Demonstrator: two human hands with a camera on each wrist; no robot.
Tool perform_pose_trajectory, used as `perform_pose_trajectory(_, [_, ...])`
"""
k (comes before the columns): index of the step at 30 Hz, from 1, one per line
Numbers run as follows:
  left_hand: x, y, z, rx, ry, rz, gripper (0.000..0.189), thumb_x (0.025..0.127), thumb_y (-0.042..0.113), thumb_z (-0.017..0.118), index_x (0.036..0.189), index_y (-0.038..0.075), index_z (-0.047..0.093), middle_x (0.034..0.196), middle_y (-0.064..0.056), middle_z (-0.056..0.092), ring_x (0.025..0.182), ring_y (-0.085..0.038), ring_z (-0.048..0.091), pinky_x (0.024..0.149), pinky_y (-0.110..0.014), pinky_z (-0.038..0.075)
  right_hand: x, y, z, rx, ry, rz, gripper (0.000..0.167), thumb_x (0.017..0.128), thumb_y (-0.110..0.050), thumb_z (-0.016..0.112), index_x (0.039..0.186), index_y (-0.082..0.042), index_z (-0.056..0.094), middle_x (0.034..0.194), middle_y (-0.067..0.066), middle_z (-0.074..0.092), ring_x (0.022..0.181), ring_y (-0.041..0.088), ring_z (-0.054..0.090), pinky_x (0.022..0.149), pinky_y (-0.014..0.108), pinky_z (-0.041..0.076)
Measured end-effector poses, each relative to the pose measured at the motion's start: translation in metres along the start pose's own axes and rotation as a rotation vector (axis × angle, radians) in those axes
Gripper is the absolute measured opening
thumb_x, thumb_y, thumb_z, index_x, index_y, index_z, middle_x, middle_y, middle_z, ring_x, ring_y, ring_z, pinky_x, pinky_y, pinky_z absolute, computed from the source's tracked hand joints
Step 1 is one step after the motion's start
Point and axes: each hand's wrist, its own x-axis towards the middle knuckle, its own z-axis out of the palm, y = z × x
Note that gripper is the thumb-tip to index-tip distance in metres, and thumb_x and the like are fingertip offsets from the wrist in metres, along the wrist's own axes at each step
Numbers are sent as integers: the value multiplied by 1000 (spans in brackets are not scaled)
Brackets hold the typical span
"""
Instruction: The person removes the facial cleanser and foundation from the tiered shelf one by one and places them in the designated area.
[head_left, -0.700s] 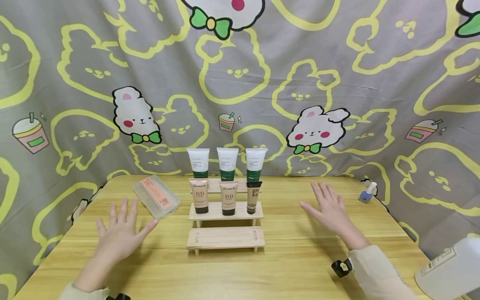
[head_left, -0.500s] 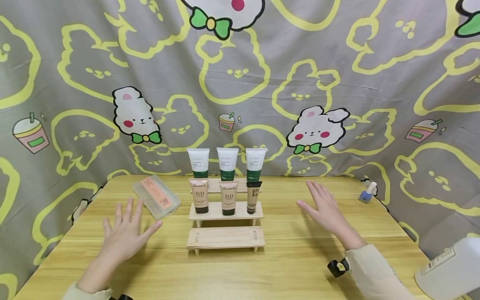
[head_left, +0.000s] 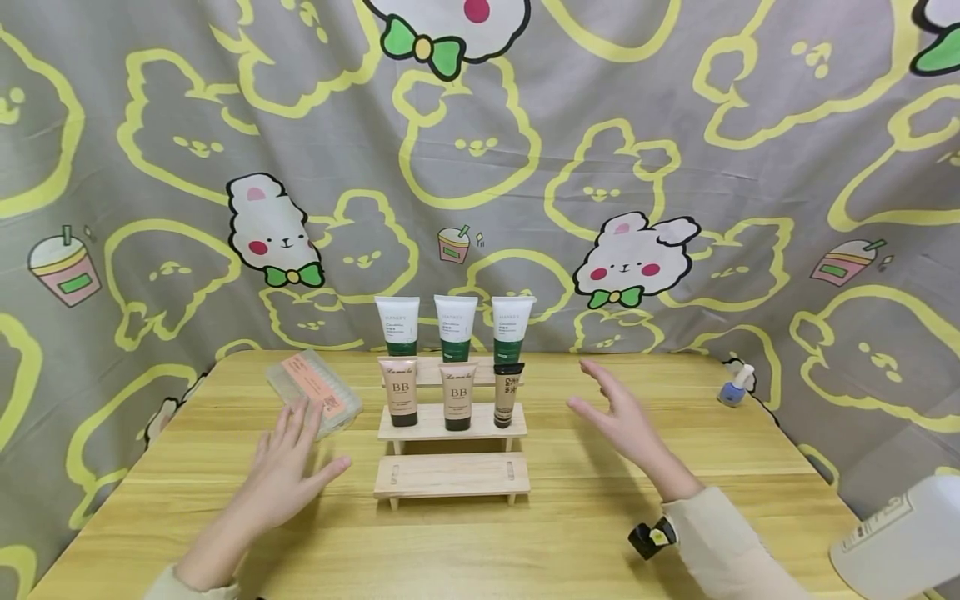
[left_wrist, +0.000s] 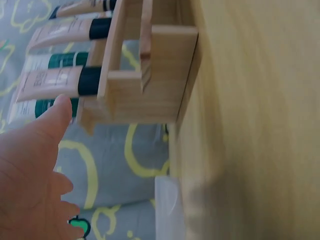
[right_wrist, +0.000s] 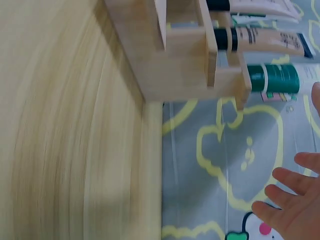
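Observation:
A stepped wooden display rack (head_left: pixel 452 473) stands mid-table. Three white tubes with green caps (head_left: pixel 513 327) stand on its back step. On the middle step are two beige BB cream tubes (head_left: pixel 458 396) and a slimmer tube with a black top (head_left: pixel 507 396); the front step is bare. To the rack's left, my left hand (head_left: pixel 279 483) hovers with spread fingers, its fingertips overlapping a clear plastic case (head_left: pixel 339 417) in the head view. My right hand (head_left: pixel 624 423) is held right of the rack, fingers extended and thumb apart. Neither hand holds anything.
A small blue bottle with a white top (head_left: pixel 733 390) sits at the table's back right. A large white jug (head_left: pixel 900 537) is at the lower right. Behind the wooden table (head_left: pixel 480 558) hangs a grey cartoon-print curtain (head_left: pixel 517 183).
Both hands have moved inward toward the rack, the left going right and the right going left. The tubes, rack and case have stayed where they were.

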Motion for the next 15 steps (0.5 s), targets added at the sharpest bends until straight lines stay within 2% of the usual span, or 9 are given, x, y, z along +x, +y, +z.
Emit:
perform_pose_trajectory(5, [-1, 8, 11, -70, -5, 76, 86, 89, 40, 58, 148, 4, 5, 150, -23, 1, 133, -45, 2, 104, -62, 2, 5, -12, 14, 147, 6, -9, 60, 84, -15, 68, 135, 1, 41, 133, 20, 45, 121, 34, 41, 97, 50, 38])
perform_pose_trajectory(11, [-1, 13, 22, -110, -21, 127, 84, 87, 40, 61, 147, 2, 15, 149, -21, 10, 133, -42, 13, 104, -60, 15, 10, -25, 30, 285, -2, -11, 54, 83, -4, 68, 131, 4, 45, 126, 21, 51, 114, 35, 48, 92, 45, 45])
perform_pose_trajectory(15, [-2, 14, 29, -112, -50, 135, 86, 86, 45, 61, 144, -4, 19, 148, -22, 14, 133, -41, 15, 104, -58, 19, 10, -43, 36, 369, -30, -1, 50, 83, 4, 65, 127, 12, 45, 120, 28, 51, 110, 42, 49, 89, 52, 45])
